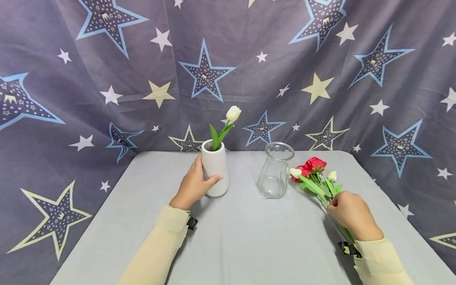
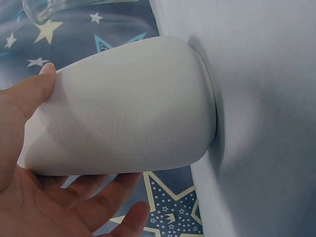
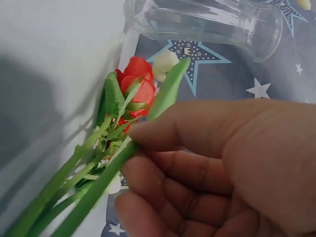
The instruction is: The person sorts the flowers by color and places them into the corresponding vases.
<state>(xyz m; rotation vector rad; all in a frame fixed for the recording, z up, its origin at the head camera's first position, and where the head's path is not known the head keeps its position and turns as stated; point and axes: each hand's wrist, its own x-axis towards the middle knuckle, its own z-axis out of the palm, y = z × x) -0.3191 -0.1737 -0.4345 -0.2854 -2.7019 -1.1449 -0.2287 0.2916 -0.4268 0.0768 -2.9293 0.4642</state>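
My left hand (image 1: 194,184) grips a white vase (image 1: 215,170) from its left side, the thumb across the front. The vase stands upright on the table, and one white tulip (image 1: 233,114) with green leaves rises from its mouth. In the right wrist view, my right hand (image 3: 197,163) pinches a green stem (image 3: 98,195) of a white tulip (image 3: 165,65) between thumb and forefinger. Red roses (image 1: 313,164) and another white tulip (image 1: 332,176) lie close by, their stems running beneath the right hand.
A clear glass vase (image 1: 274,174) stands upright between the white vase and the loose flowers. The grey-covered table (image 1: 249,241) reaches back to a star-patterned curtain (image 1: 249,71).
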